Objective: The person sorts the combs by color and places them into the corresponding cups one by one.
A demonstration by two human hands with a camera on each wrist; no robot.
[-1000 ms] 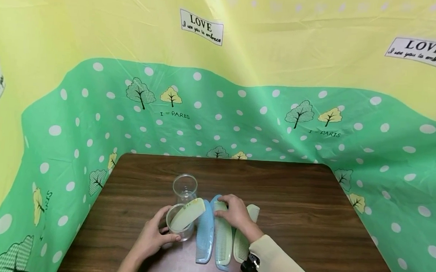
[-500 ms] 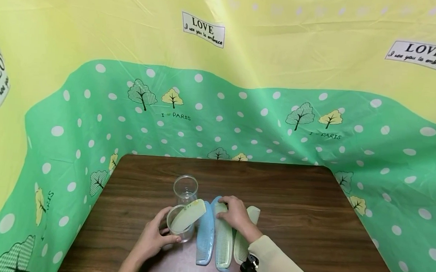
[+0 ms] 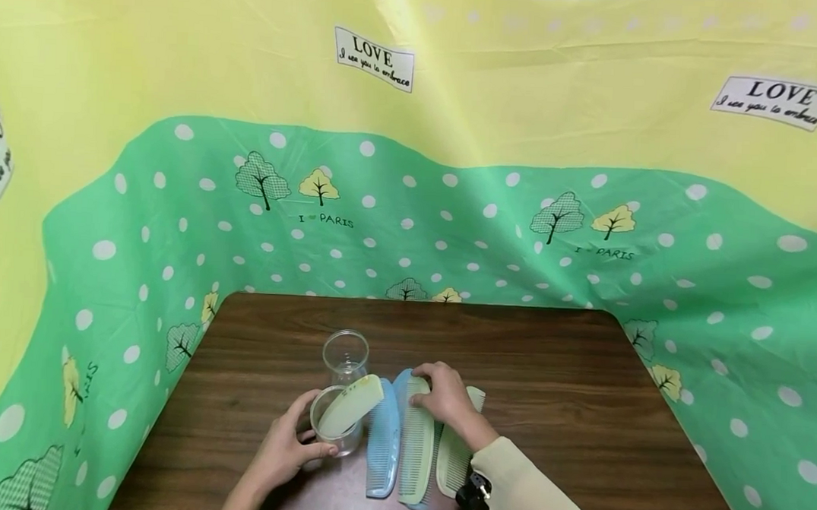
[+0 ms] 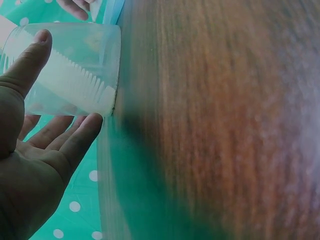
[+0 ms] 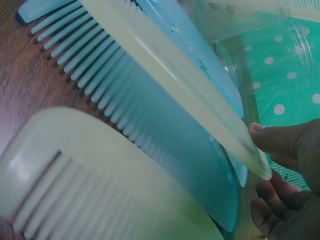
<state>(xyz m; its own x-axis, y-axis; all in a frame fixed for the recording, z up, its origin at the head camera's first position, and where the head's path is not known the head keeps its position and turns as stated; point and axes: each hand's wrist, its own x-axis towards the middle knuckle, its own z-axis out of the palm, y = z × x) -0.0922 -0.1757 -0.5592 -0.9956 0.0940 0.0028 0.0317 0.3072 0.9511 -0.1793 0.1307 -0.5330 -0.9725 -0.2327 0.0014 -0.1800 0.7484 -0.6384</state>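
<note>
My left hand (image 3: pixel 289 441) curves round a clear glass cup (image 3: pixel 345 444), thumb on the near side and fingers on the far side. A pale green comb (image 3: pixel 354 406) leans in that cup, its upper end above the rim and tilted right. With thumb and fingers, my right hand (image 3: pixel 447 398) pinches the far end of another pale green comb (image 3: pixel 415 457). In the right wrist view this comb stands edge-on, close over a blue comb (image 5: pixel 165 150). A second blue comb (image 3: pixel 383 440) lies between the cup and the pinched comb.
Another pale green comb (image 3: pixel 454 461) lies on the wooden table (image 3: pixel 552 413), partly under my right forearm. Just behind the left hand's cup stands a second glass cup (image 3: pixel 346 353). A patterned green and yellow cloth (image 3: pixel 438 211) surrounds the table.
The pinched green comb has shifted slightly left and up off the blue comb, whose lower end shows more at the right. My left hand and its cup stay in place.
</note>
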